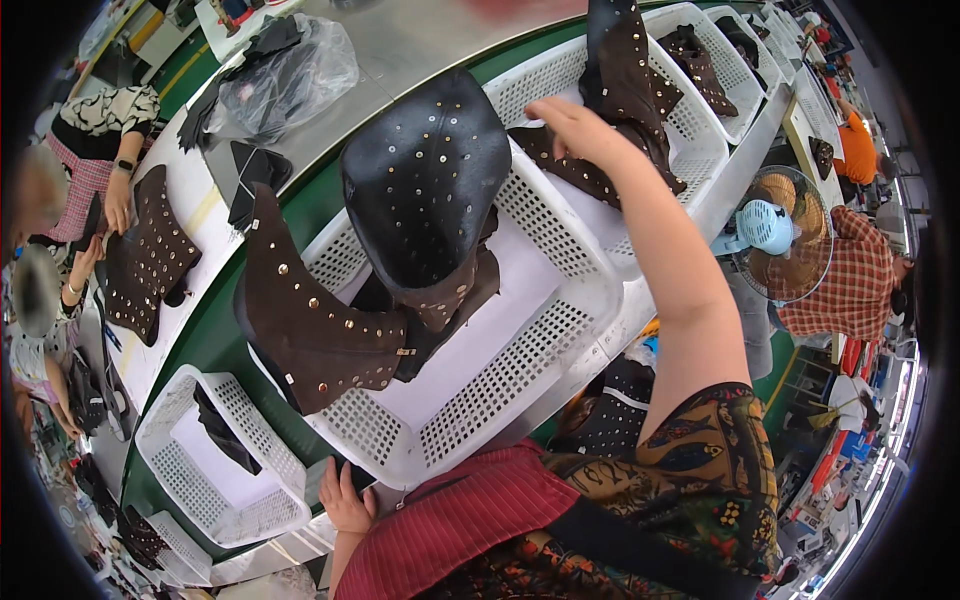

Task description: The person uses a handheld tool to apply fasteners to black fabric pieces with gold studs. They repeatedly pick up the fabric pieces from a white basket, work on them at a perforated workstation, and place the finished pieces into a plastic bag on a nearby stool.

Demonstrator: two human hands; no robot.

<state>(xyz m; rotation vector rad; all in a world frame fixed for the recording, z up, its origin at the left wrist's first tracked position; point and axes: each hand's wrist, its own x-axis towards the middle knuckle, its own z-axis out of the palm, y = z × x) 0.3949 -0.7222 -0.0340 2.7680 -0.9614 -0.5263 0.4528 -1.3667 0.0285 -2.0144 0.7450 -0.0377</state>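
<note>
My right arm stretches over to the second white basket (700, 165), where my right hand (580, 130) hovers at a dark brown studded boot upper (560, 165). Its fingers are apart and slightly bent; whether they touch the leather is unclear. Another tall studded upper (625, 80) stands up beside it. Down at the near side, my left hand (347, 497) lies with fingers spread by the corner of the large white basket (470, 440). That basket holds brown studded boot uppers (315, 320) and a piece with its black inner side (425, 170) showing, over a white sheet.
A smaller white basket (215, 520) with a black piece stands at left on the green conveyor belt (190, 345). Across it, people handle a studded upper (150, 260) on a white table. A plastic bag (290, 85) lies beyond; a fan (770, 228) stands at right.
</note>
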